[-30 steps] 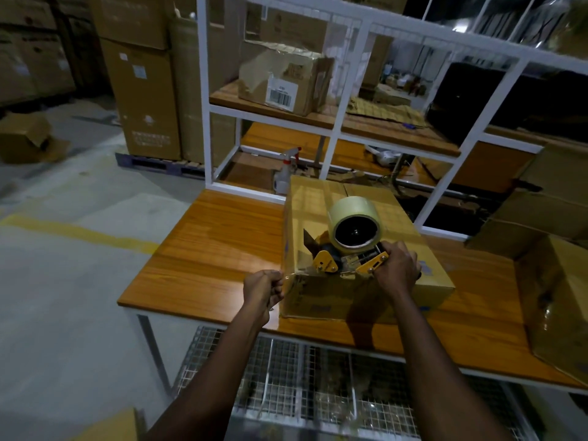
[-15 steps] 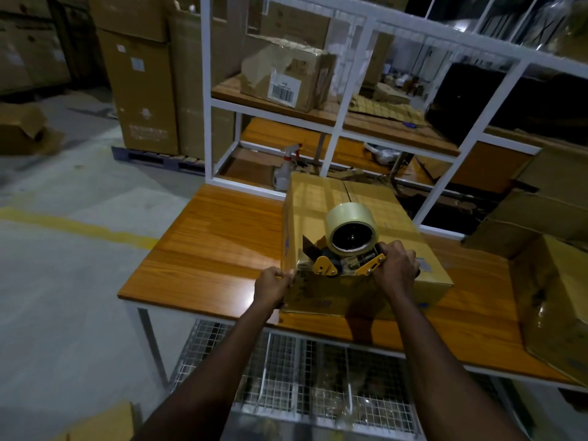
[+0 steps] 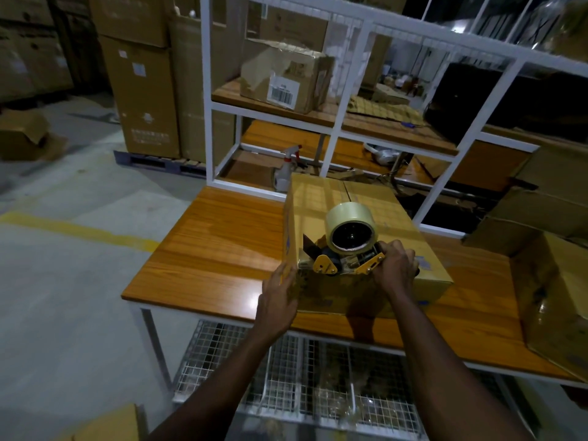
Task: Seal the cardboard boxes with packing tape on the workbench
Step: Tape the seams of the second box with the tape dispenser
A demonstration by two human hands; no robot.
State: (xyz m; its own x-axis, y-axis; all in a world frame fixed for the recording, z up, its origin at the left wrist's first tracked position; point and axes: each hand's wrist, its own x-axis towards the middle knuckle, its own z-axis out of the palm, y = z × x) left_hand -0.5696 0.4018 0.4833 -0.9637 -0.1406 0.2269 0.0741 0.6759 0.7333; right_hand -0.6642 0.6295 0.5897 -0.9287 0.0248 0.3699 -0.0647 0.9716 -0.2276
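Taping cardboard box (image 3: 318,205) at its near edge, mid counter (image 3: 216,249).
We brace with left hand (image 3: 280,294), fingers flat on near-left corner; right hand (image 3: 396,268) curled round tape dispenser (image 3: 324,265). Should pull straight along centre seam, pressing down. Count: one dispenser, one roll (image 3: 339,214), two boxes on counter.

it's dim in here, a yellowish gloom; the only bright patch (image 3: 458,27) sits high at the far right. the workbench (image 3: 222,243) top throws back a small white glare near its front edge, and a dark shadow runs down the cardboard box (image 3: 318,211) front. the tape dispenser (image 3: 350,237) roll has a pale sheen. shelf frame (image 3: 208,90) posts bow toward the edges; the cartons (image 3: 140,90) far left look murky and soft.
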